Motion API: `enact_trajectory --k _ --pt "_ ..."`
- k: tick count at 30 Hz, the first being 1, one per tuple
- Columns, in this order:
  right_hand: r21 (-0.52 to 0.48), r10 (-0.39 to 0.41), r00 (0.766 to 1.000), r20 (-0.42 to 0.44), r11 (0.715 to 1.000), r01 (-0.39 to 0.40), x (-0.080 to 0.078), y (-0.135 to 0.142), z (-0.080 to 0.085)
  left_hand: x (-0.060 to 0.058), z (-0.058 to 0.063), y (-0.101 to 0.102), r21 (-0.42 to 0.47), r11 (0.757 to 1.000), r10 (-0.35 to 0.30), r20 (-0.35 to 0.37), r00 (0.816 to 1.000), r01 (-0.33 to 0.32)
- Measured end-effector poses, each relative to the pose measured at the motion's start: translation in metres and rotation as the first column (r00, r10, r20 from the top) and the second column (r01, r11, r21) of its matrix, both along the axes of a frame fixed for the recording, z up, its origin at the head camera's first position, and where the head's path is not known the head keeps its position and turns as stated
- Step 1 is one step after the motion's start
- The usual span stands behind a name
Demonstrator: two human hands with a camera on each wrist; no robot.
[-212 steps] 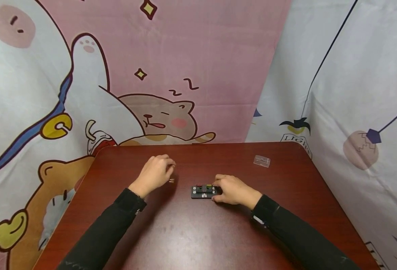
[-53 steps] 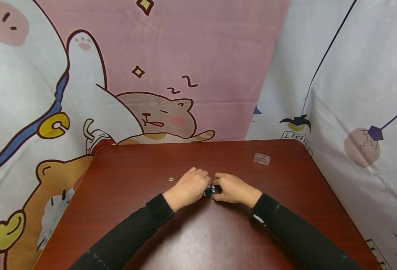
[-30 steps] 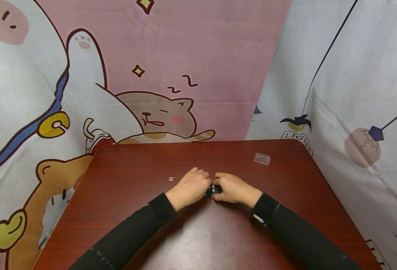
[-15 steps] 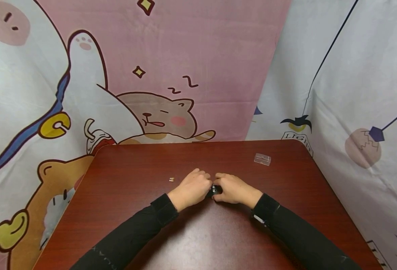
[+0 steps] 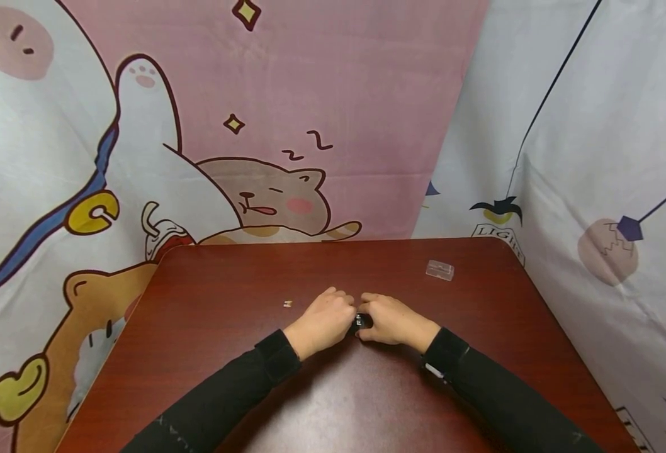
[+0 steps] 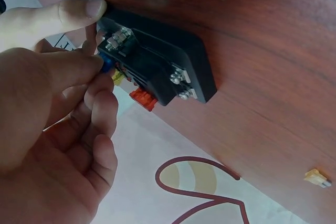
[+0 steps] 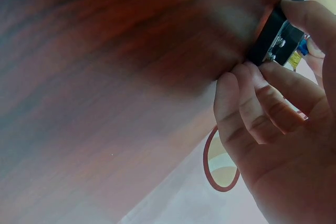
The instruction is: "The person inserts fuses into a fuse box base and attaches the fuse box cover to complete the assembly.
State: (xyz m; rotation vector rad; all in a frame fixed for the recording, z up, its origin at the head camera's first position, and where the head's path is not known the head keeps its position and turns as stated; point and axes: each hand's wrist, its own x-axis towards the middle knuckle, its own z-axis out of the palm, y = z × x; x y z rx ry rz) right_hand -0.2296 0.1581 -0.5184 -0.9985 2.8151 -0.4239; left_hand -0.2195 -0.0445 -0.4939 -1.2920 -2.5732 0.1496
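A black fuse block [image 6: 155, 45] with metal screw terminals rests on the table between both hands. A red blade fuse [image 6: 143, 98] and a yellow one [image 6: 117, 77] stand in it. My left hand [image 5: 324, 319] pinches a blue blade fuse [image 6: 107, 62] between thumb and fingers at the block's slots; how deep it sits is hidden by the fingertips. My right hand [image 5: 395, 321] grips the right end of the fuse block, thumb on one side and fingers on the other. A tan blade fuse [image 6: 317, 177] lies on the table, left of the left hand.
A clear plastic cover [image 5: 440, 270] lies toward the back right of the brown wooden table [image 5: 333, 402]. Behind the table hangs a cartoon-printed cloth [image 5: 378, 126], with more of it at both sides.
From beside the tan fuse, my left hand has moved right onto the fuse block, then edged slightly further right along it. My right hand has kept its hold on the block's end.
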Motion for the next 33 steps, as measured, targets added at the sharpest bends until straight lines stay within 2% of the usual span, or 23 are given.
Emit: enact_trajectory --k 5,20,24,29,33 --pt "-0.001 0.005 1.000 -0.009 1.000 -0.005 0.001 0.000 -0.001 0.001 -0.001 -0.001 0.007 1.000 -0.018 -0.022 1.000 0.018" --pt "0.006 0.003 1.000 -0.004 1.000 -0.003 0.001 -0.002 -0.002 0.005 -0.005 -0.012 0.080 0.997 0.022 -0.008 1.000 -0.021" --pt "0.003 0.006 1.000 -0.014 1.000 -0.006 0.002 -0.003 -0.002 0.004 -0.004 -0.018 0.092 0.995 0.030 -0.004 1.000 -0.029" --pt "0.002 0.015 1.000 -0.018 1.000 -0.015 0.002 -0.003 -0.002 0.000 0.001 -0.030 0.158 0.987 0.037 -0.013 0.999 -0.035" --pt "0.008 0.020 1.000 -0.022 1.000 -0.019 0.001 -0.003 -0.002 -0.004 0.003 -0.043 0.195 0.978 0.070 -0.014 0.997 -0.066"
